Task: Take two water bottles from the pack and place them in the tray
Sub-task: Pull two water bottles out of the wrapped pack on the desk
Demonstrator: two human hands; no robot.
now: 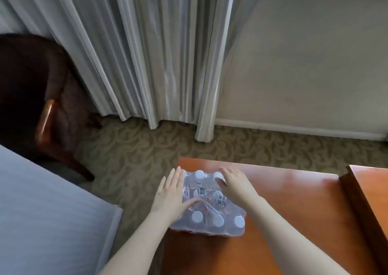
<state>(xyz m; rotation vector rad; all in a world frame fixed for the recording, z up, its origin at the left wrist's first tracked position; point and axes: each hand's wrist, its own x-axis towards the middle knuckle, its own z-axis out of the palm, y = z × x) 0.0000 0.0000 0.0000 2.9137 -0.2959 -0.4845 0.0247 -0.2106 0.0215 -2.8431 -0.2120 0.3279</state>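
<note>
A shrink-wrapped pack of water bottles [212, 216] with white caps stands at the left end of an orange-brown wooden table [294, 211]. My left hand [172, 195] lies flat against the pack's left side, fingers straight, thumb pressed on the plastic top. My right hand [235, 183] rests on the pack's far right top corner, fingers curled over a cap. The wrap looks whole. A raised wooden edge at the far right [361, 190] may be the tray; I cannot tell.
A bed with grey-blue cover [46, 216] fills the lower left. A dark wooden chair [48, 115] stands beyond it. Grey curtains [147, 54] hang to the patterned carpet [136, 148]; a pale wall [304, 65] runs on the right.
</note>
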